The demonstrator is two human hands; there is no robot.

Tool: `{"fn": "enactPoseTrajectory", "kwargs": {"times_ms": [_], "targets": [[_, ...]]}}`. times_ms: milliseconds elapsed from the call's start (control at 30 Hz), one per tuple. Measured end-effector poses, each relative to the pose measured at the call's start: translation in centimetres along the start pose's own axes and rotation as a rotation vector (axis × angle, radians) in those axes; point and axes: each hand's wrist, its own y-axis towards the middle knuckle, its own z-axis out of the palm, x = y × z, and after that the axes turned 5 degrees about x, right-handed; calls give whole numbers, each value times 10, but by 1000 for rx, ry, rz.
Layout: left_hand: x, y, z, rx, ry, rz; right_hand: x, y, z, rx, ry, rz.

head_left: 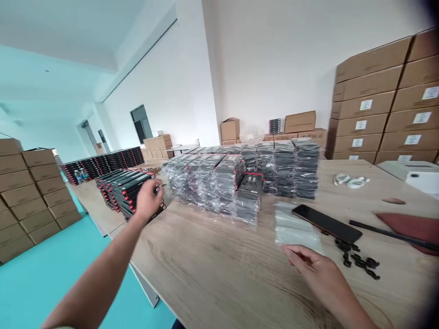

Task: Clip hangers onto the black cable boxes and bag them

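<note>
Bare forearms [99, 269], ungloved left hand [148, 199] and right hand [310, 267] (a pale sleeve hem [59, 327] at the lower edge)

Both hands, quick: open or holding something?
Left hand: open, fingers spread over the black boxes, nothing clearly held.
Right hand: fingers curled at the edge of the clear plastic bags; cannot tell whether it grips them.

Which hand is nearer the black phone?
Right. The right hand is just in front of the black phone; the left hand is far to its left, at the black boxes.
</note>
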Motion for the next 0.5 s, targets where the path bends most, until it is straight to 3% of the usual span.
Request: {"fn": "enactPoseTrajectory", "kwargs": {"times_ms": [100, 233, 300, 367, 433, 500], "targets": [[38, 37, -57, -15, 563, 55, 5, -4, 2, 15, -79, -52], [85, 44, -80, 220, 863, -30, 7, -9, 1, -2, -178, -55], [99, 35, -82, 271, 880, -31, 5, -9, 0, -4, -179, -44], [100, 22, -82, 244, 820, 11, 2, -8, 0, 1, -160, -24], [87, 6, -77, 154, 673, 50, 1, -7, 1, 8, -129, -6], [60, -14, -61, 46, 411, 8, 2, -8, 4, 22, -83, 1]]}}
